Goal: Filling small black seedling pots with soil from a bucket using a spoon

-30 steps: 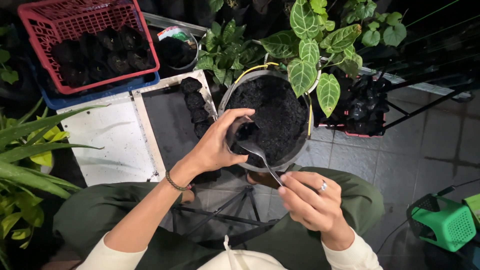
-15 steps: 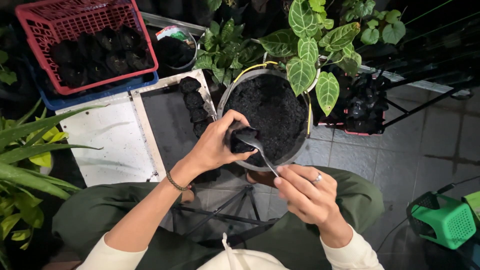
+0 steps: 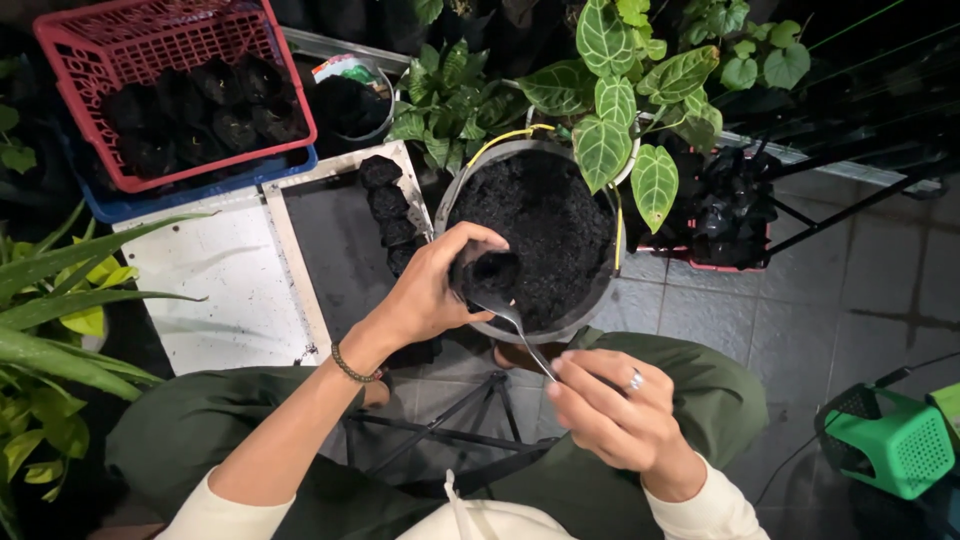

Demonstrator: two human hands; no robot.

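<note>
Two hands over basin's near rim: left hand wrapped round small black grow bag, right hand pinching spoon handle, bowl under bag. Little room beside.

Light falls from above my head, bright on my left hand, right hand and the white board. Frame edges stay dim; focus is sharp, with mild wide-angle bending at corners.
</note>
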